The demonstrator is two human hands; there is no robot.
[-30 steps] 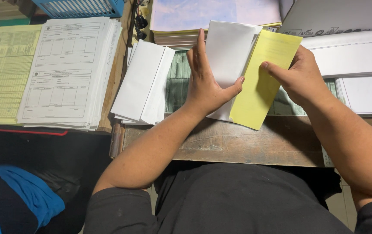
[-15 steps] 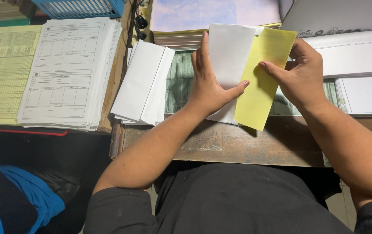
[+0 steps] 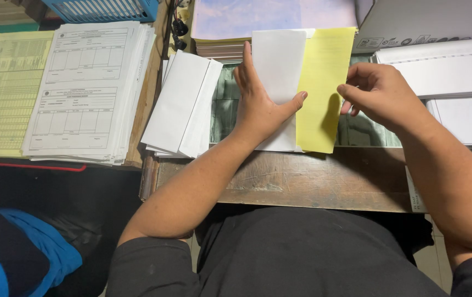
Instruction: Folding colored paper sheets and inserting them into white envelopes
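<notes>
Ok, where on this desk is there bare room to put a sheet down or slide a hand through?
Bare wood shows only along the desk's front edge, below the left hand and the yellow sheet. A narrow greenish gap runs between the white slip stack and the left hand. Elsewhere is crowded: form stacks left, white sheets right, paper pile behind.

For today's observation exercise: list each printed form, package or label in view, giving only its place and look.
Printed form stack: far left, white, ruled boxes.
Yellow form stack: beside it, pale yellow grid.
Cardboard box: top right, white, small dark symbols.
Yellow sheet: centre, lined, at right hand.
</notes>
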